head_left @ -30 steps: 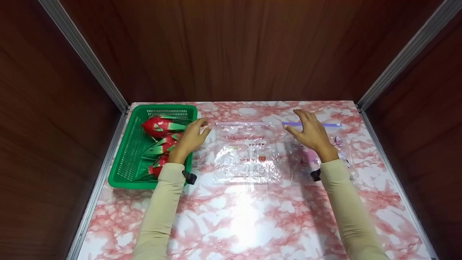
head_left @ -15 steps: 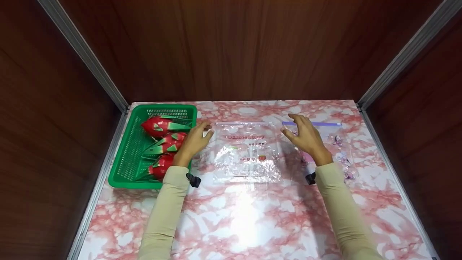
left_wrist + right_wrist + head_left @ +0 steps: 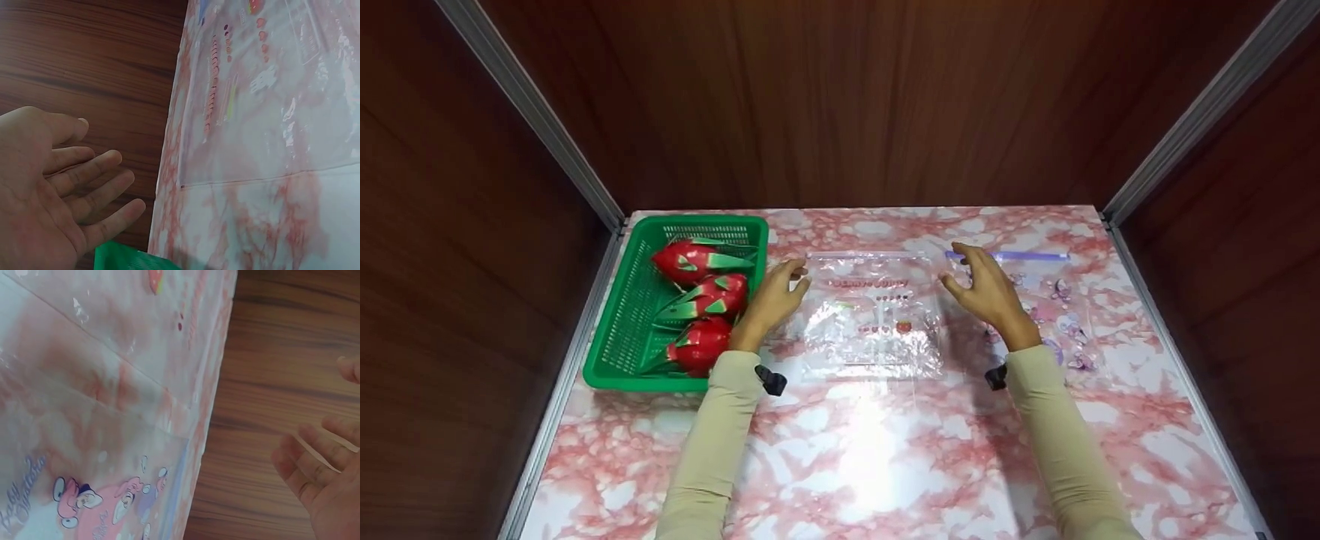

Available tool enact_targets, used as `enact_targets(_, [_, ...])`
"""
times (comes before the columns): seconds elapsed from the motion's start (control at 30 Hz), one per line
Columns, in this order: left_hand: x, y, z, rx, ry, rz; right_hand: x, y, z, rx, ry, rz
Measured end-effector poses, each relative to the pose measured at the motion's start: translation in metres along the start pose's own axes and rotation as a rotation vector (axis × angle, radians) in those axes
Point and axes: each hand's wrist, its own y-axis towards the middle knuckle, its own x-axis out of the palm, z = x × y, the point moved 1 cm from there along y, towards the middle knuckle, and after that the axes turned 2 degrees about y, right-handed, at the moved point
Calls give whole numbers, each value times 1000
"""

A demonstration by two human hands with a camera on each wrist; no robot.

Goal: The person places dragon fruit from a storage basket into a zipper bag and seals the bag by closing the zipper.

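In the head view a clear zip bag [image 3: 873,319] printed with red lettering and a strawberry lies flat mid-table. My left hand [image 3: 776,300] hovers between its left edge and the green basket, fingers loosely bent, holding nothing. To the right lies a second clear zip bag [image 3: 1069,315] with a purple slider strip [image 3: 1027,256] and pink cartoon prints. Over that bag's left side is my right hand [image 3: 986,292], thumb and fingers spread apart, nothing between them. Both wrist views show empty palms, the left hand [image 3: 73,191] and the right hand [image 3: 326,467].
A green basket [image 3: 604,322] stands at the table's left with three red dragon fruits, the top one [image 3: 686,261], the middle one [image 3: 720,295] and the lowest [image 3: 701,346]. Dark wood panels [image 3: 840,105] enclose the marbled table [image 3: 810,465] at the back and sides.
My left hand has shifted right, away from the basket, uncovering more of the dragon fruits. My right hand has drifted left and slightly nearer, showing more of the purple-strip bag.
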Motion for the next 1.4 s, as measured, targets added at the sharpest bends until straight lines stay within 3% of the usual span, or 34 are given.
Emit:
enact_targets(0.3, [14,-5,-2,-69,-19,0,11,-2,4,-9,41,9])
enact_targets(0.6, [23,-6,-6,-97,-11,0,23,-5,8,-6,100,3])
enact_targets(1.0, [34,-10,-9,-196,16,-31,39,-11,16,78,227,-46])
enact_targets(1.4, [53,-15,-7,-182,81,-19,56,-21,17,97,239,-70])
